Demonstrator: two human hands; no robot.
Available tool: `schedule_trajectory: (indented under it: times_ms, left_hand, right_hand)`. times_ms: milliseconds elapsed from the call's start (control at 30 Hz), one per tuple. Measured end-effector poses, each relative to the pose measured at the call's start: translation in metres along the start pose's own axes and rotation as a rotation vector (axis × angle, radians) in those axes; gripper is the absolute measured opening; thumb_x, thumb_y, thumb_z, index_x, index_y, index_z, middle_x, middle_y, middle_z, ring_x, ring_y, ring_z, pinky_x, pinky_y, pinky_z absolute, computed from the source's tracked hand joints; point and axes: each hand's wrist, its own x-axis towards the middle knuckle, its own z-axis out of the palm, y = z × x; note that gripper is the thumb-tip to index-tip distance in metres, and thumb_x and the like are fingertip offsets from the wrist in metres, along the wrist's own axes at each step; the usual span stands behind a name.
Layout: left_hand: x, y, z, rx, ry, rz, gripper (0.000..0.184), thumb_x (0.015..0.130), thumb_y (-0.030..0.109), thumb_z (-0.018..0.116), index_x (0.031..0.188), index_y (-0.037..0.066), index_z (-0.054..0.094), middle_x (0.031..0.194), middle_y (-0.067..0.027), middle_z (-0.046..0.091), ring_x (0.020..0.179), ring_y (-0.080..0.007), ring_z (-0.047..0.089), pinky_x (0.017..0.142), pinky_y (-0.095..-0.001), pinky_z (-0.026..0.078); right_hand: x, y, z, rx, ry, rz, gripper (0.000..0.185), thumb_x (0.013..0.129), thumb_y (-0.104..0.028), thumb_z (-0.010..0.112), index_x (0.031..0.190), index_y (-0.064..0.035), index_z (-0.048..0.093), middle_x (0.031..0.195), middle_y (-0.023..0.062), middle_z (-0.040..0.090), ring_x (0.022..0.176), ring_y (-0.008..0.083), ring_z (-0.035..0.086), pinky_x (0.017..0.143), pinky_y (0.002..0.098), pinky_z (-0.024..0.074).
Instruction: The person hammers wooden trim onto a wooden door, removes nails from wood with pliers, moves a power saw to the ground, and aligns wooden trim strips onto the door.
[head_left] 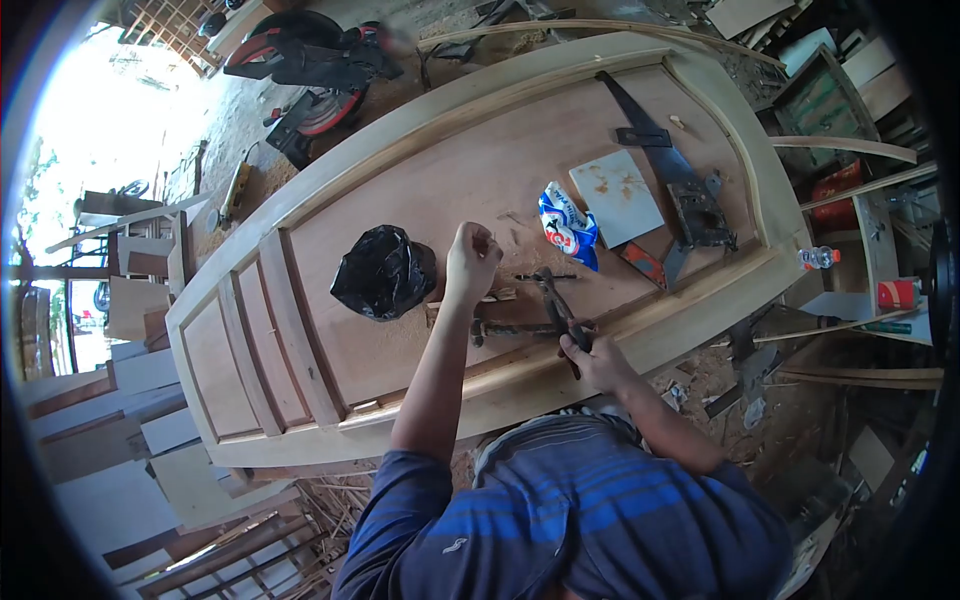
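Over the middle of a large wooden door panel (400,170), my left hand (474,256) is closed, fingers curled together; anything inside them is too small to make out. To its left stands a container wrapped in black plastic (384,274). My right hand (597,362) grips the handle of a dark tool, like pincers or a hammer (553,301), near the door's front edge. Beside the tool a dark metal bar or clamp (510,331) and small wood pieces lie on the door. A blue and white packet (568,226) sits right of my left hand.
A white square board (616,196), a handsaw (624,108) and a dark metal tool (702,214) lie on the door's right part. A miter saw (312,70) stands on the floor beyond. Board stacks (120,500) are at the left, a bottle (818,258) at the right.
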Motion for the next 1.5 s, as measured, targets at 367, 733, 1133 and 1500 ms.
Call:
schedule_trajectory:
  times_ms: [367, 733, 1133, 1500]
  left_hand:
    - [-0.125, 0.095, -0.050, -0.688, -0.021, -0.157, 0.023, 0.101, 0.009, 0.075, 0.121, -0.002, 0.072, 0.107, -0.0079, 0.077, 0.094, -0.0122, 0.073, 0.086, -0.0271, 0.058]
    - [-0.156, 0.117, -0.063, -0.498, -0.018, -0.127, 0.023, 0.100, 0.005, 0.075, 0.121, -0.004, 0.073, 0.109, -0.0071, 0.077, 0.098, -0.0100, 0.071, 0.090, -0.0257, 0.057]
    - [-0.165, 0.123, -0.064, -0.436, 0.000, -0.097, 0.019, 0.100, 0.005, 0.076, 0.116, -0.004, 0.075, 0.104, -0.0067, 0.077, 0.095, -0.0098, 0.070, 0.087, -0.0255, 0.056]
    - [-0.164, 0.111, -0.049, -0.546, 0.015, -0.091, 0.020, 0.099, 0.001, 0.075, 0.118, -0.006, 0.073, 0.106, -0.0095, 0.077, 0.100, -0.0139, 0.073, 0.092, -0.0268, 0.058]
  right_hand:
    - [-0.025, -0.021, 0.012, 0.006, -0.257, 0.026, 0.057, 0.109, -0.045, 0.062, 0.150, -0.0043, 0.058, 0.083, 0.0059, 0.063, 0.079, 0.0154, 0.059, 0.076, 0.0339, 0.0503]
    - [-0.055, -0.042, 0.003, -0.225, -0.214, -0.024, 0.053, 0.106, -0.049, 0.063, 0.134, -0.0040, 0.069, 0.090, 0.0167, 0.069, 0.087, 0.0263, 0.068, 0.081, 0.0417, 0.0522]
    - [-0.063, -0.053, 0.003, -0.336, -0.138, -0.155, 0.043, 0.107, -0.038, 0.065, 0.138, -0.0097, 0.066, 0.107, 0.0248, 0.070, 0.103, 0.0419, 0.069, 0.090, 0.0487, 0.0528]
    - [-0.048, -0.034, 0.011, -0.176, -0.270, 0.128, 0.035, 0.100, -0.038, 0.075, 0.094, -0.0037, 0.072, 0.078, 0.0064, 0.067, 0.077, 0.0178, 0.065, 0.075, 0.0384, 0.0524]
